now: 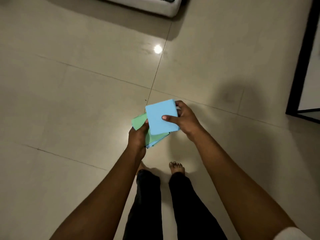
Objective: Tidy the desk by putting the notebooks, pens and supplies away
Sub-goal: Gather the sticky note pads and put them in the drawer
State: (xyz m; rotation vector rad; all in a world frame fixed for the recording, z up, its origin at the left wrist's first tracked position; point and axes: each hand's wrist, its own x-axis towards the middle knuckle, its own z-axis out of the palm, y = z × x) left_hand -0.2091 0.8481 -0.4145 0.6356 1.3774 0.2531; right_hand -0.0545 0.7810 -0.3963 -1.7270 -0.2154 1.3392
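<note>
Near: left hand [138, 134] cupping green pad [138, 120] from below; right hand [183, 118] pinching blue pad [160, 116] at right edge. Light, flexible, probably slippery; best gripped across edges.

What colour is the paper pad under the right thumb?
Light blue; the paper pad shows best in the head view, held by the right hand.

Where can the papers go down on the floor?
Bare tiled floor spreads left of the hands up to the white furniture, and right toward the dark frame. It is crowded only below the hands, by the feet.
</note>
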